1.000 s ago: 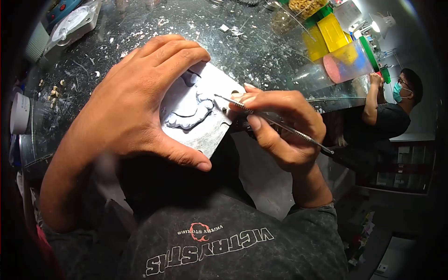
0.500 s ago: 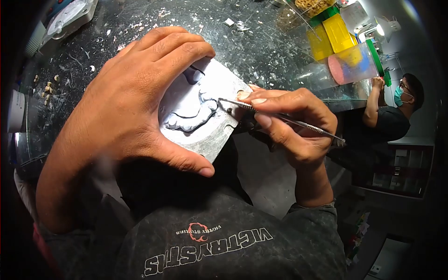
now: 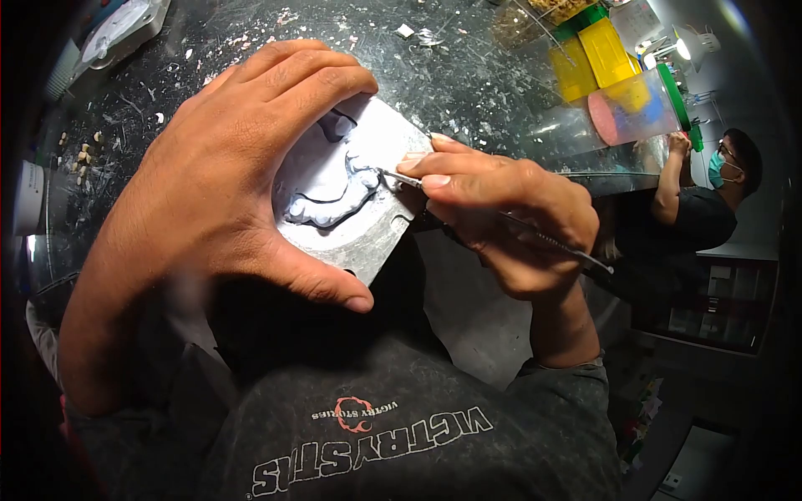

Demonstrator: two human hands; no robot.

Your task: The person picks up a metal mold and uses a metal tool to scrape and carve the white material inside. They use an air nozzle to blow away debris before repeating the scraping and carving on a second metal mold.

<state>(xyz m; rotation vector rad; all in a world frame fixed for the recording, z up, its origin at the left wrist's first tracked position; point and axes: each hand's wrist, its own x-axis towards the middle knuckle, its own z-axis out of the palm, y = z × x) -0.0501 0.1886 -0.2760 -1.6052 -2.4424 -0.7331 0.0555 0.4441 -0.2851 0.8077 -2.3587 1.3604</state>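
A dental flask half (image 3: pixel 383 244) filled with pale plaster is tilted toward me near the bench edge. Set in its face is a curved row of teeth shapes (image 3: pixel 332 215) outlined by a dark gap. My left hand (image 3: pixel 221 163) wraps over the flask, thumb along the near side and fingers over the far side. Between thumb and fingers, my right hand (image 3: pixel 522 200) pinches a thin metal dental carver (image 3: pixel 407 179). The carver's tip meets the plaster by the right end of the tooth row. Its rear end sticks out below my right hand.
A dark bench (image 3: pixel 401 79) is strewn with white crumbs. At the right stand a clear jar (image 3: pixel 639 113) with a green lid and a yellow container (image 3: pixel 607 54). Small tooth-like pieces (image 3: pixel 84 157) lie left. A masked person (image 3: pixel 697 209) is at the far right.
The flask and my left hand have shifted slightly left and up. My right hand has rolled over and moved closer to the flask, its fingers nearer the carver's tip.
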